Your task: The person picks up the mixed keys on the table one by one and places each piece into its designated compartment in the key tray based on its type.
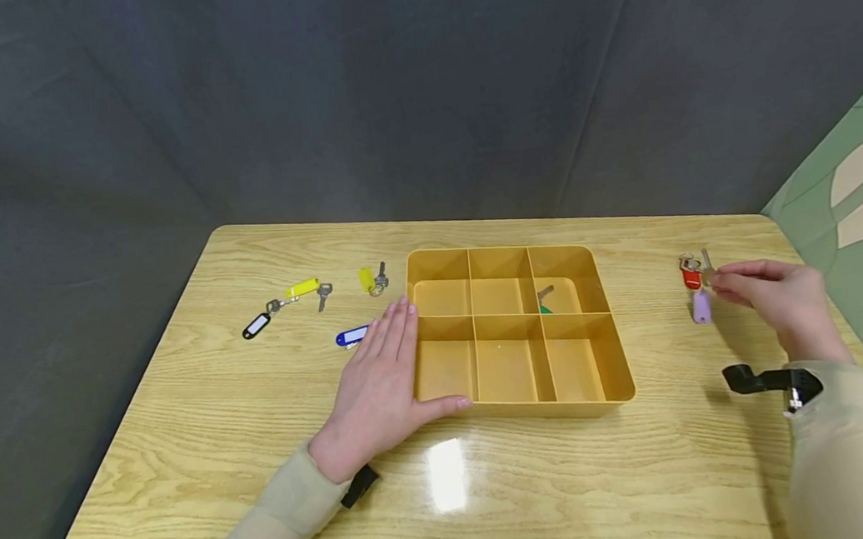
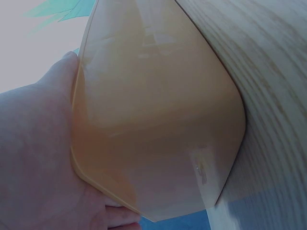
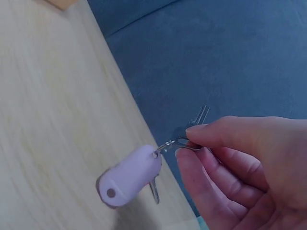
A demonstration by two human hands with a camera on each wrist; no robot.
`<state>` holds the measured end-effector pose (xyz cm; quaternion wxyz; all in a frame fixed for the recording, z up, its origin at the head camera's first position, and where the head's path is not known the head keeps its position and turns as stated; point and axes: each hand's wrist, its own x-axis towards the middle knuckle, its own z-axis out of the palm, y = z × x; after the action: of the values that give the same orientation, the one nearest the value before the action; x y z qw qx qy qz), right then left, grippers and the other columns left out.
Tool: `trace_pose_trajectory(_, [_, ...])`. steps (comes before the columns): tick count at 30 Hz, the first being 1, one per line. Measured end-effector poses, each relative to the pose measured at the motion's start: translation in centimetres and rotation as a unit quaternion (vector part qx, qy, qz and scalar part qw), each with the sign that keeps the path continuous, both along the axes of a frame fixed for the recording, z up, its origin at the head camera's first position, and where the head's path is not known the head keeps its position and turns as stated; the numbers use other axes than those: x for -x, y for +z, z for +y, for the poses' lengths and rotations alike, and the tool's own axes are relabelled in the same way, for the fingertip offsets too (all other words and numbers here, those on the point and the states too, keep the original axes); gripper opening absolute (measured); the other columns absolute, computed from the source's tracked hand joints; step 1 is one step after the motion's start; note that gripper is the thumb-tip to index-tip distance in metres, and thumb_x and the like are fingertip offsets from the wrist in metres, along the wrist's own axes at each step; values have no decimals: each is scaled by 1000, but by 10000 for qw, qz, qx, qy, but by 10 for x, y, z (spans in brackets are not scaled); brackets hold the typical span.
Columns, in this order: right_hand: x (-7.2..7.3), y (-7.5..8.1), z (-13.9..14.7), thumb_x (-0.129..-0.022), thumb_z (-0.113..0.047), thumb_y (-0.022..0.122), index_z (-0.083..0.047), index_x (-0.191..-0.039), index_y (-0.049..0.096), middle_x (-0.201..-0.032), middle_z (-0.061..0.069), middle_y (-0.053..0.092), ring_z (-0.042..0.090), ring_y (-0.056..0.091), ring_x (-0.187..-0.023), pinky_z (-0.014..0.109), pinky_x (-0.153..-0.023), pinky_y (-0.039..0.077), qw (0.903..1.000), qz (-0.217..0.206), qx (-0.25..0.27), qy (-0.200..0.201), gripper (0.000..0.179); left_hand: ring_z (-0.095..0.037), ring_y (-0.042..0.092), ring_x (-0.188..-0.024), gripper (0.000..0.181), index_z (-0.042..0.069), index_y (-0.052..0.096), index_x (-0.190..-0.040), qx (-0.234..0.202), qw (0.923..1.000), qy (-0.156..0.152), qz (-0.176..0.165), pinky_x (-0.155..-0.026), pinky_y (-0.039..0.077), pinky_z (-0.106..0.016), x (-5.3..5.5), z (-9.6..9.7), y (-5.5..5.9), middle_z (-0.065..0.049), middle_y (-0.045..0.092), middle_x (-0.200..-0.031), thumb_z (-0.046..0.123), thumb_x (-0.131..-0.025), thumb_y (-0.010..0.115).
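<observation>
Key point(image 3: 204, 114) with a lilac tag point(image 3: 129, 176), pinched between the thumb and curled fingers of the right hand point(image 1: 783, 299), over the right side of the tabletop point(image 1: 677, 453), close by a red tag point(image 1: 691, 279). Looks like the picking-up step, with the lilac tag dangling from its ring point(image 3: 165, 145). Along the left edge of a compartment box point(image 1: 539, 409), straight fingers of the left hand point(image 1: 379, 382), gripping nothing, thumb at the front rim; probably for steadying. Calls next, presumably, for a firm pinch and a lift well clear of the red tag, without snagging.

Hard to make out: most of a green tag point(image 1: 546, 310), masked by the divider in the back right compartment, beside a loose-lying key point(image 1: 546, 292). Also partly hidden, close against the left hand: a blue tag point(image 1: 352, 336). Impossible to tell, in the right wrist view, the tag belonging to the lower key point(image 3: 154, 191): lilac or red.
</observation>
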<state>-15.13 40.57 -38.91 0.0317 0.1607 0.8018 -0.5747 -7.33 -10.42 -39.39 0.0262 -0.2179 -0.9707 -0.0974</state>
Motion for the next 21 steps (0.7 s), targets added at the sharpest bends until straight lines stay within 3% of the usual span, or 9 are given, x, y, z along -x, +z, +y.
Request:
trace_pose_trajectory(2, [1,2,-2,-91,-19,80,-18,-98,81,-87,-15,74,3,72,-78,11,-75,53,9993,255,273,-27,7,-31,6,-154,128,-4,7,-160,12,10000,-5,9,-124,4,-38,0,0,0,-17,0,-166,94,-81,30])
trace_pose_trajectory(4, [2,4,-5,-90,-14,80,-15,-93,82,-84,-11,75,5,73,-75,11,-69,54,9970,472,610,-56,4,-31,7,-154,128,-4,8,-160,18,10000,-11,26,-124,4,-38,0,0,0,-18,1,-167,94,-81,31])
trace_pose_trajectory(8, [1,11,-12,-88,-10,81,-11,-92,82,-82,-6,76,7,73,-72,14,-69,56,9920,686,1043,-170,4,-32,8,-154,128,-4,9,-160,25,10000,-26,87,-124,5,-39,0,0,-1,-19,4,-167,94,-81,31])
trace_pose_trajectory(21, [-1,31,-31,-89,-1,78,-6,-95,82,-83,-2,76,11,74,-72,20,-69,59,9825,1086,1511,-107,9,-31,7,-154,128,-4,8,-160,18,10000,6,45,-124,4,-38,1,0,-1,-17,0,-166,95,-80,30])
